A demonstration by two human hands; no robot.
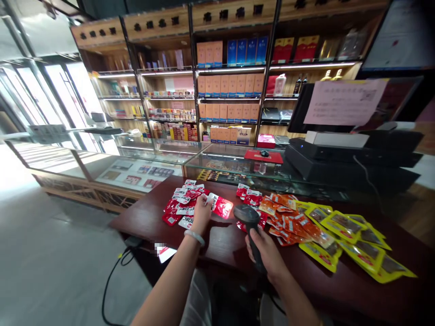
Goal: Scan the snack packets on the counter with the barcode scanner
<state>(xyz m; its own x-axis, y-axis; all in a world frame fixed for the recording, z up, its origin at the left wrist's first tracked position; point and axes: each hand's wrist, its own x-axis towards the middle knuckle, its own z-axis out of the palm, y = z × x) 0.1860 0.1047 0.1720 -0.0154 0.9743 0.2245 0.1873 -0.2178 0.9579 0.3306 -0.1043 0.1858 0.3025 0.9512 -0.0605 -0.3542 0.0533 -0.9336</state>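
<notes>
My right hand [265, 251] is wrapped round the handle of a black barcode scanner [247, 216], its head turned to the left. Light from it falls on a red and white snack packet [222, 206], whose left end my left hand [203, 209] pinches above the table. Just left of that hand lies a pile of similar red and white packets [180, 201]. Behind and beside the scanner are more red packets [252, 197]. Orange packets [288, 219] are heaped right of the scanner, and yellow packets [353, 235] with dark windows lie further right.
Everything lies on a dark red-brown table [146, 222]. Glass display counters [152, 158] stand behind it, with a mouse on a red mat [263, 156]. A monitor [299, 108] with a paper sheet rises at the right. A black cable [108, 280] hangs at the left.
</notes>
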